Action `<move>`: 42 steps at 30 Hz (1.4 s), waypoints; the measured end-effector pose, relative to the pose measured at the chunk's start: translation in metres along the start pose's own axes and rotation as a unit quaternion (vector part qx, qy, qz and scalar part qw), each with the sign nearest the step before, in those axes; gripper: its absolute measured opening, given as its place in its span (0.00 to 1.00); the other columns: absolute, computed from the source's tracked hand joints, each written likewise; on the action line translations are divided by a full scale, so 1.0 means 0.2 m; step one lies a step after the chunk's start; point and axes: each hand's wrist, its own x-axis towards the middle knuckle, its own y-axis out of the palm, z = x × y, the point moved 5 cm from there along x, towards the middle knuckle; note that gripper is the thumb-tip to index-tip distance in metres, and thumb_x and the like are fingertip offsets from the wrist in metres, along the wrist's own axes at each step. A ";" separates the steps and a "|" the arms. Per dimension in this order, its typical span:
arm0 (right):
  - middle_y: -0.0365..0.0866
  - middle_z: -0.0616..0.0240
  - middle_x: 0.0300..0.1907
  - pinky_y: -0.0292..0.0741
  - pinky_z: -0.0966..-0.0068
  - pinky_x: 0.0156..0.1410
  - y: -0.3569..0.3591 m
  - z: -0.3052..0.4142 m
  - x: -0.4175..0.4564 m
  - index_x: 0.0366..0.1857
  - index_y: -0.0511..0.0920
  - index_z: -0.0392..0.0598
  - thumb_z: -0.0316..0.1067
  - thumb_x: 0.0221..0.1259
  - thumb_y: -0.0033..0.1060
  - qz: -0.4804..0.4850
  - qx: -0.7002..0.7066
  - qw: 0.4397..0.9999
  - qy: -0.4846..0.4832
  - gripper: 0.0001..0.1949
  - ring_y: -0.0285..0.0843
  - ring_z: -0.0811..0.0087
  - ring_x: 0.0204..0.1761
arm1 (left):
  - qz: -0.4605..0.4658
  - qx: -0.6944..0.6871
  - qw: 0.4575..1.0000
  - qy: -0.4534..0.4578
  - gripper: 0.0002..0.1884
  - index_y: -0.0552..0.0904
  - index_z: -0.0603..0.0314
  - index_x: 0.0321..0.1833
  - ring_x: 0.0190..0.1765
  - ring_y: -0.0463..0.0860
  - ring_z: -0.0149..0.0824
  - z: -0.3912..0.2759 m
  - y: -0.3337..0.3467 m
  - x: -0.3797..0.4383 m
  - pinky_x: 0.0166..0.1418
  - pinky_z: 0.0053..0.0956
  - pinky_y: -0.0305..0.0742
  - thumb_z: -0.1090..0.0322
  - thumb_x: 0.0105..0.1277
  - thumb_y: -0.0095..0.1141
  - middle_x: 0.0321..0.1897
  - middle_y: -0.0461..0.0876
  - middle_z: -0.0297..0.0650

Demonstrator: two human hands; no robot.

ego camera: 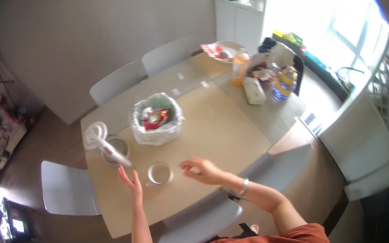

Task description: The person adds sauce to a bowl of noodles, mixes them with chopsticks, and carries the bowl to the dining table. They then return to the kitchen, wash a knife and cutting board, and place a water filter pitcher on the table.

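My left hand (pixel 131 184) is raised over the near left of the table, thumb and fingers apart, holding nothing. Just beyond its fingertips is the handle end of a white long-handled device with a round head (pixel 114 152); whether they touch is unclear. Behind the handle stands a round container (pixel 120 145), partly covered by it. Between my hands sits a clear mug (pixel 160 173), its handle towards the left hand. To the right of the mug, my right hand (pixel 205 171) has curled fingers. A pale patch shows between them, too blurred to tell whether it is a held thing.
A bin with a white liner (pixel 156 135) stands on the table (pixel 214 137), wrappers inside. Farther right are an orange drink bottle (pixel 240 66), a blue-and-yellow bottle (pixel 284 83) and a filled bag (pixel 254 90). Grey chairs (pixel 200 224) line the near edge; another chair (pixel 68 190) stands left.
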 end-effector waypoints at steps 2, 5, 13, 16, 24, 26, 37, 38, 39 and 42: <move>0.76 0.61 0.31 0.71 0.76 0.39 -0.37 0.00 -0.36 0.38 0.73 0.42 0.33 0.52 0.53 -0.070 -0.025 0.996 0.040 0.11 0.75 0.70 0.35 | 0.049 0.144 0.980 0.124 0.35 0.54 0.56 0.62 0.64 0.47 0.49 -0.31 0.09 -0.18 0.64 0.44 0.43 0.61 0.50 0.54 0.62 0.49 0.50; 0.77 0.64 0.29 0.70 0.81 0.36 -0.83 -0.08 -1.01 0.36 0.73 0.39 0.32 0.55 0.49 -0.242 0.057 0.962 0.110 0.09 0.74 0.75 0.31 | 0.112 0.174 0.963 0.171 0.34 0.57 0.57 0.61 0.64 0.48 0.49 -0.61 0.34 -0.41 0.63 0.43 0.44 0.63 0.50 0.55 0.62 0.50 0.50; 0.69 0.68 0.12 0.64 0.84 0.21 -1.19 -0.06 -2.75 0.17 0.68 0.42 0.36 0.61 0.39 -0.462 0.063 0.837 0.285 0.15 0.66 0.80 0.16 | 0.334 -0.043 0.886 0.318 0.28 0.64 0.59 0.57 0.61 0.55 0.50 -1.76 1.31 -1.54 0.62 0.39 0.52 0.64 0.51 0.53 0.58 0.58 0.50; 0.65 0.70 0.10 0.63 0.84 0.20 -1.23 -0.05 -3.26 0.15 0.66 0.45 0.42 0.62 0.38 -0.554 0.120 0.761 0.315 0.18 0.64 0.81 0.15 | 0.421 -0.085 0.824 0.370 0.30 0.62 0.59 0.58 0.61 0.55 0.49 -2.14 1.62 -2.04 0.63 0.38 0.50 0.62 0.51 0.53 0.59 0.56 0.50; 0.60 0.73 0.10 0.55 0.85 0.21 -1.50 -0.05 -4.25 0.09 0.65 0.47 0.55 0.59 0.35 -0.758 0.068 0.585 0.279 0.26 0.57 0.83 0.15 | 0.372 -0.307 0.859 -0.170 0.26 0.53 0.51 0.62 0.54 0.62 0.35 -2.32 2.44 -2.25 0.59 0.42 0.46 0.56 0.61 0.37 0.50 0.65 0.37; 0.63 0.73 0.11 0.57 0.87 0.21 -1.73 -0.01 -4.51 0.14 0.68 0.46 0.53 0.59 0.40 -0.773 0.060 0.565 0.284 0.23 0.59 0.84 0.15 | 0.439 -0.301 0.840 -0.102 0.27 0.51 0.49 0.63 0.54 0.62 0.34 -2.47 2.68 -2.52 0.59 0.40 0.46 0.56 0.61 0.37 0.50 0.66 0.36; 0.73 0.70 0.29 0.69 0.86 0.34 -2.75 0.05 -5.53 0.38 0.71 0.42 0.37 0.58 0.46 -0.834 0.015 0.506 0.219 0.10 0.70 0.83 0.31 | 0.866 -0.246 0.309 0.306 0.18 0.64 0.63 0.56 0.51 0.70 0.33 -4.15 2.93 -5.19 0.56 0.24 0.62 0.70 0.62 0.43 0.48 0.71 0.40; 0.73 0.68 0.34 0.70 0.85 0.39 -2.77 0.08 -5.61 0.41 0.70 0.41 0.35 0.59 0.46 -0.842 0.032 0.499 0.203 0.11 0.71 0.80 0.34 | 0.900 -0.258 0.255 0.240 0.18 0.65 0.63 0.55 0.51 0.70 0.31 -4.19 2.82 -5.38 0.55 0.23 0.62 0.70 0.62 0.43 0.47 0.72 0.40; 0.74 0.67 0.35 0.70 0.84 0.40 -2.79 0.10 -5.74 0.41 0.70 0.41 0.34 0.59 0.46 -0.860 0.013 0.478 0.179 0.11 0.71 0.80 0.35 | 0.928 -0.268 0.195 0.173 0.17 0.66 0.62 0.54 0.50 0.70 0.30 -4.25 2.72 -5.57 0.54 0.22 0.63 0.70 0.62 0.43 0.46 0.72 0.40; 0.75 0.66 0.36 0.70 0.83 0.42 -2.80 0.15 -6.18 0.43 0.68 0.39 0.33 0.58 0.47 -0.891 -0.025 0.426 0.151 0.12 0.72 0.78 0.36 | 0.959 -0.257 0.071 0.100 0.16 0.67 0.64 0.53 0.50 0.70 0.28 -4.43 2.46 -6.05 0.53 0.21 0.63 0.70 0.62 0.43 0.45 0.73 0.40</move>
